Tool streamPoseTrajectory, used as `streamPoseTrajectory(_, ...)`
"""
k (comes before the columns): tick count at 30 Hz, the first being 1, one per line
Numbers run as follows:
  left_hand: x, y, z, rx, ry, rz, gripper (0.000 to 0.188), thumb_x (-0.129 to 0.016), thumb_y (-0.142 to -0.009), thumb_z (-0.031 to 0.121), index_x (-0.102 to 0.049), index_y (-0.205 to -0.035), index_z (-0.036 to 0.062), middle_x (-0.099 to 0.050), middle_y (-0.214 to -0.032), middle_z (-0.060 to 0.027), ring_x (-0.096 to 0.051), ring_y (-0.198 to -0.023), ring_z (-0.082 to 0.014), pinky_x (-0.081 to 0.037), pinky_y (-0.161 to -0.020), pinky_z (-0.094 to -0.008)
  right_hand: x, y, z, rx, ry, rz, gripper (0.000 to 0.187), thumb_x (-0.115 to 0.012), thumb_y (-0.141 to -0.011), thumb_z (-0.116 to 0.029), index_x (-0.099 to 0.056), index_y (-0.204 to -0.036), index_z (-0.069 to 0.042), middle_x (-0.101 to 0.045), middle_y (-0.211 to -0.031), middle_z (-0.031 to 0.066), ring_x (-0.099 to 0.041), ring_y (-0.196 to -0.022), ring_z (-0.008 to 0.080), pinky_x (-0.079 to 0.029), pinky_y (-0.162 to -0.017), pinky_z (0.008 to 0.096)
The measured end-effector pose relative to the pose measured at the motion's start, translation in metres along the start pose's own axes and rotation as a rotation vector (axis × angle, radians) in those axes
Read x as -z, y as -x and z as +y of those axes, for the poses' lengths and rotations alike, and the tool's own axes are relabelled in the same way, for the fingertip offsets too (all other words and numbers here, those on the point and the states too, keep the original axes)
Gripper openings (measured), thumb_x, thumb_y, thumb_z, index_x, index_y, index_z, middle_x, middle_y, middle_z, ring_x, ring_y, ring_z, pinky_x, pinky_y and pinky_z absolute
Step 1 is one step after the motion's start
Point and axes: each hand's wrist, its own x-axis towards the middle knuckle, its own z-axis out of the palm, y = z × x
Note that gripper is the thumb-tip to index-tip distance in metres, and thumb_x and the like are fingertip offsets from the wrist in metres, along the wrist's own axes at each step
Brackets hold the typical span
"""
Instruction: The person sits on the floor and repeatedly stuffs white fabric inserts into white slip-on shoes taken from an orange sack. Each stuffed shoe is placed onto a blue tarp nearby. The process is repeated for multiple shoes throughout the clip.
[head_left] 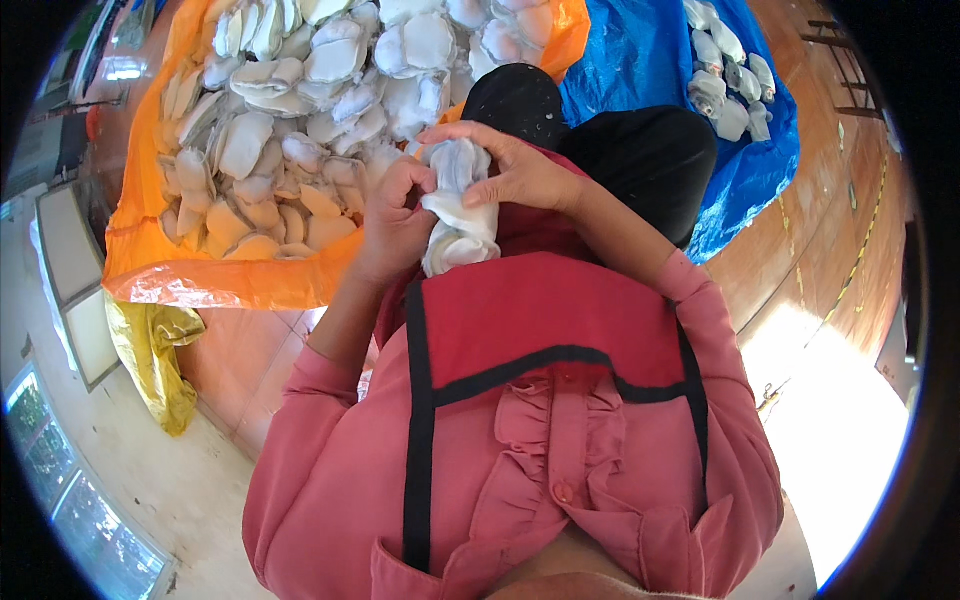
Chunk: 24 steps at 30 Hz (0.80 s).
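Observation:
A bundle of soft white cloth [462, 222] sits upright at my lap, with a greyish upper part and twisted white folds lower down. My left hand [393, 218] grips its left edge with curled fingers, the thumb against the cloth. Over its top and right side wraps my right hand [520, 172], the thumb pressing on the front. Beyond my left hand lies a large heap of white, rounded soft pads [245, 145], many in small stacks, on an orange tarp [215, 285]. What is inside the bundle is hidden.
To the right, a blue tarp [630, 60] carries several white bundles [733, 120]. My bent legs in black trousers [640, 160] lie between the tarps. A yellow sack [150, 350] rests left on the tiled floor [245, 370]. Bright sunlight falls at the right.

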Motion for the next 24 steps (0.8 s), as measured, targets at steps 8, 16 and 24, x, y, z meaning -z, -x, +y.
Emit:
streamPoseTrajectory(8,0.001,-0.011,0.013,0.565,0.718,-0.136,0.019,-0.061,-0.087,0.002,-0.057,-0.105,0.0050,-0.061,-0.104,-0.0043,-0.059,-0.098,-0.0131,-0.048,-0.084,-0.0256,-0.001,0.013,0.009,0.177,0.096,0.314,0.025,-0.076,-0.085,-0.019,-0.067,-0.105,-0.008,-0.060,-0.102,0.0029,-0.057,-0.099,0.0139,-0.047,-0.087,0.0283)
streamPoseTrajectory(16,-0.018,-0.029,0.027,0.649,0.369,-0.190,0.022,-0.074,-0.085,0.011,-0.056,-0.095,0.0065,-0.059,-0.095,-0.0014,-0.056,-0.087,-0.0096,-0.047,-0.077,-0.0230,-0.010,0.014,0.004,0.264,0.418,0.547,0.014,-0.073,-0.081,-0.007,-0.067,-0.092,-0.003,-0.060,-0.095,0.0072,-0.060,-0.090,0.0162,-0.048,-0.079,0.0290)
streamPoseTrajectory(24,-0.026,-0.018,0.025,0.509,0.129,-0.263,0.020,-0.073,-0.087,0.011,-0.053,-0.088,0.0079,-0.052,-0.085,0.0027,-0.049,-0.079,-0.0056,-0.041,-0.068,-0.0215,-0.012,0.020,0.011,-0.052,0.158,0.759,0.010,-0.073,-0.084,-0.008,-0.065,-0.090,-0.004,-0.065,-0.079,0.0019,-0.060,-0.073,0.0086,-0.050,-0.068,0.0249)
